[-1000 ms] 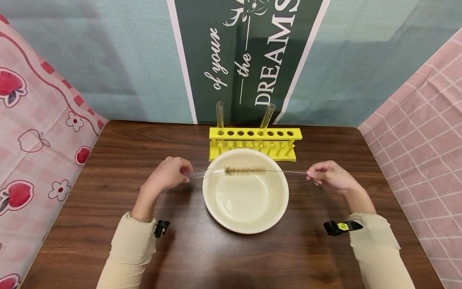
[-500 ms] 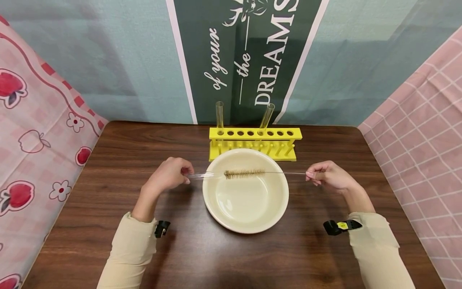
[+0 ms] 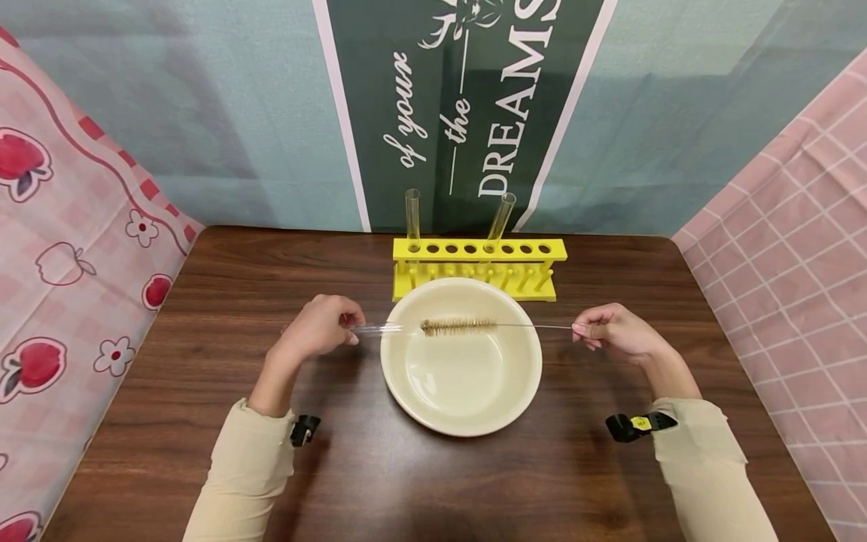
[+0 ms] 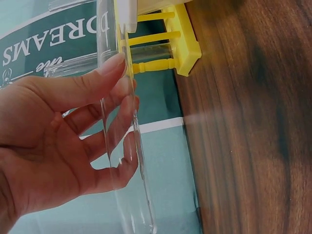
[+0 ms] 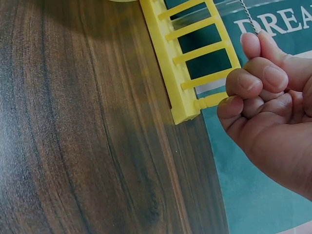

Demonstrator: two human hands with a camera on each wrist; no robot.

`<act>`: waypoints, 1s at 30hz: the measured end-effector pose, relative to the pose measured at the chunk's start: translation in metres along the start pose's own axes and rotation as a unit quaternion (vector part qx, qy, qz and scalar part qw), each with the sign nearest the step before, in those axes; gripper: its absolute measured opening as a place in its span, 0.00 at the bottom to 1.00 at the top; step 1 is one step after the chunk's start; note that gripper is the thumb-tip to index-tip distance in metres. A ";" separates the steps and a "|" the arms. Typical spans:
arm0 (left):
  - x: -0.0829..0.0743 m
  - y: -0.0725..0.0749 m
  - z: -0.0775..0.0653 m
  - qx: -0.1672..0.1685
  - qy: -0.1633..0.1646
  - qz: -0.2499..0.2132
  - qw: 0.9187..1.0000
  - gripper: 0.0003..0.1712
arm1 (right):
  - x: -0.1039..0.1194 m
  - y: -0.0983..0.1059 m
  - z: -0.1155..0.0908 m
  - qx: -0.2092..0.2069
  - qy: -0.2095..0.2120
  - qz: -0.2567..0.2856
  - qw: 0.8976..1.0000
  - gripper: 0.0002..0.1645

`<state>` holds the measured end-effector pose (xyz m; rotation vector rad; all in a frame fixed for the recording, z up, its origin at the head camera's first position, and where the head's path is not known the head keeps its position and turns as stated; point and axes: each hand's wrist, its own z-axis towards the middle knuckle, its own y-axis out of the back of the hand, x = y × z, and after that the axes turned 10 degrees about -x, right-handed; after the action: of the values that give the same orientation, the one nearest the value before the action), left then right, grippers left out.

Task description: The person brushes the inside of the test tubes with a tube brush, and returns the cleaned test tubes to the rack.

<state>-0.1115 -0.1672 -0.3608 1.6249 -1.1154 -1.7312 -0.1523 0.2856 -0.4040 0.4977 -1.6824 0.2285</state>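
Observation:
Left of a cream basin (image 3: pixel 460 421), my left hand (image 3: pixel 325 324) holds a clear glass test tube (image 3: pixel 375 329) lying nearly level, its mouth toward the basin. In the left wrist view, thumb and curled fingers wrap the test tube (image 4: pixel 139 161). To the basin's right, my right hand (image 3: pixel 612 329) pinches the thin wire handle of a test tube brush (image 3: pixel 460 326) between thumb and forefinger. The tan bristles hang over the basin, their left tip right at the tube's mouth. The right wrist view shows the twisted wire (image 5: pixel 250 17) between the fingertips.
Behind the basin stands a yellow test tube rack (image 3: pixel 479 250). It holds an upright test tube (image 3: pixel 412 214) at its left end and a leaning one (image 3: pixel 501 217) right of its middle. All of it is on a dark wood table (image 3: pixel 542 482), with fabric hangings around.
My right hand has shifted very slightly left and toward me with the brush wire. The test tube's angle has changed a little; my left hand stays almost in place.

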 end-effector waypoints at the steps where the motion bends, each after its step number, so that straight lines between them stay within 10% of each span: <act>1: 0.000 0.000 0.000 0.000 -0.001 -0.001 1.000 0.08 | 0.000 0.000 0.000 0.001 0.001 -0.001 1.000 0.10; 30: -0.008 -0.009 0.002 -0.010 -0.028 -0.008 1.000 0.09 | 0.006 -0.009 0.003 -0.010 -0.028 -0.048 0.998 0.15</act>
<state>-0.1111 -0.1550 -0.3638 1.5867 -1.1113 -1.8018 -0.1521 0.2753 -0.3994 0.5731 -1.7082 0.1288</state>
